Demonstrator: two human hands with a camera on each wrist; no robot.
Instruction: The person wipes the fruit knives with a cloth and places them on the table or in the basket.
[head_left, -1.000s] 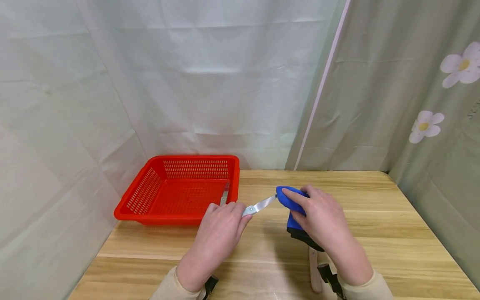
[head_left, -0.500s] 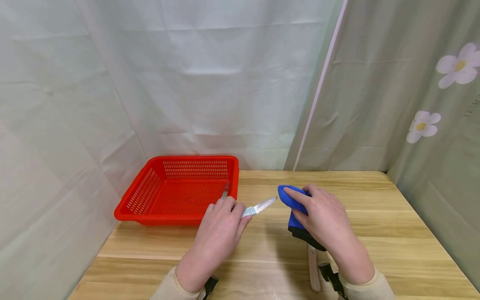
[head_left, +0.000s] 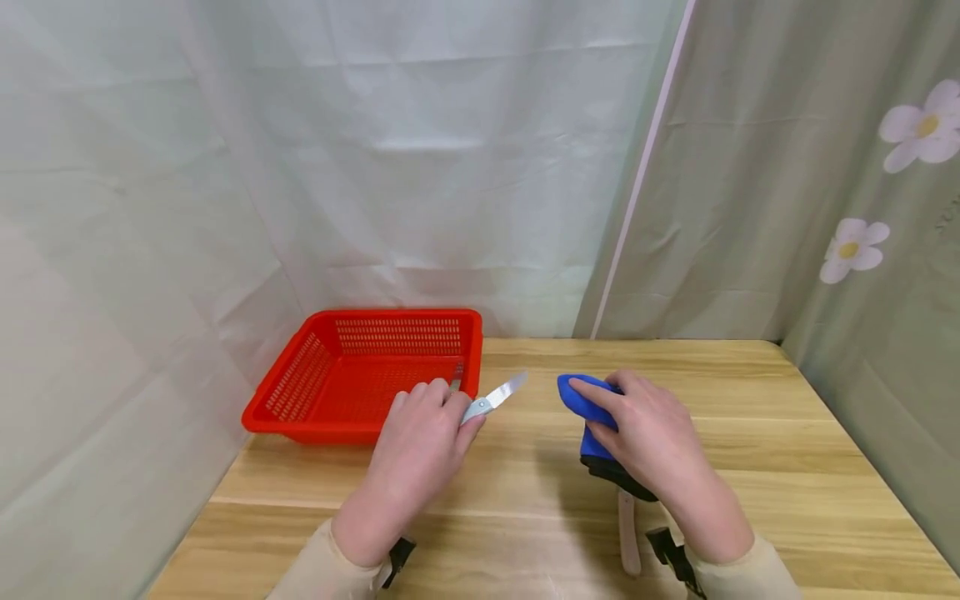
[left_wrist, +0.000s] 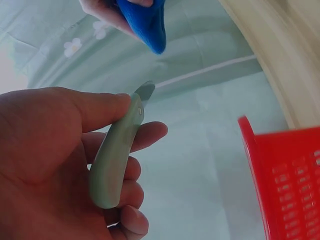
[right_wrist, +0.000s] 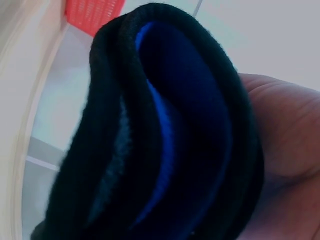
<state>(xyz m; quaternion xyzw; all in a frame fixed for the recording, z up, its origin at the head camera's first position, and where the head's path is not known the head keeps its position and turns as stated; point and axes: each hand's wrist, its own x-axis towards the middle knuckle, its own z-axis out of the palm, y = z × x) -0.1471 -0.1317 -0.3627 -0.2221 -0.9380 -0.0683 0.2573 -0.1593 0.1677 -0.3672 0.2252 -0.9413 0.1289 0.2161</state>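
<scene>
The wooden table (head_left: 787, 442) supports the red basket (head_left: 330, 431), far left, and a pink handle (head_left: 628, 533), near, right of centre.

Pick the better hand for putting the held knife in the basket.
Probably the left hand: it grips the knife near the basket; the right hand holds the blue cloth farther away.

1. A small, curtained-off work space is shown; whether in a home, workshop or studio cannot be told.
2. Beyond the left hand (head_left: 416, 442) and right hand (head_left: 647, 429), the view is closed off by creased, pale grey hanging sheets (head_left: 420, 183).
3. To the right of the right hand, large white, yellow-centred printed flowers (head_left: 927, 127) are seen on a grey-green curtain (head_left: 903, 333).
4. Beneath both hands, a light-brown, wood-grained tabletop (head_left: 780, 450) is hemmed in by sheets and curtain.
</scene>
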